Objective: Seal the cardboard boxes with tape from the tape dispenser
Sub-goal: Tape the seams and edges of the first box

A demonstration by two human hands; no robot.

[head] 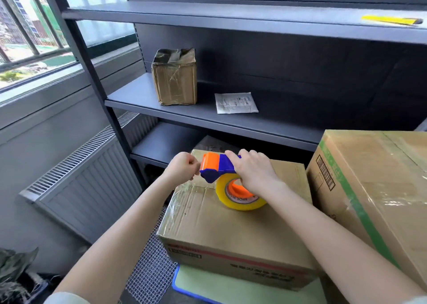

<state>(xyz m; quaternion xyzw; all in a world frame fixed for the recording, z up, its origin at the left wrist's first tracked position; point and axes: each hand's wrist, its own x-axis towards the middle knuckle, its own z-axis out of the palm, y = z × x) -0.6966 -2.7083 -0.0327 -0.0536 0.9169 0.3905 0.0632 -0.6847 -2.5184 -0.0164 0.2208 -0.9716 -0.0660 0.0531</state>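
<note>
**Forearms [129,222] over near box: dispenser gripped, seam not yet run**

We see the tape dispenser [219,165] held over the near cardboard box [231,218]. Its yellow roll [240,196] is touching the top or just off it; we can't tell which.

Right hand [254,170] is wrapped over the blue handle from above. Left hand [182,166] pinches at the orange front end. That's probably the loose tape end, but the clear film is too faint to confirm.

Progress, as we judge it:
- Near box: glossy film on the left part of the top, the rest looks bare. Part-sealed at best.
- Big box [369,188], just to the right: carries clear and green tape.
- Small box [174,79] on the shelf [138,100]: looks taped all round.

White pouch [235,102] lies near the small box.
</note>
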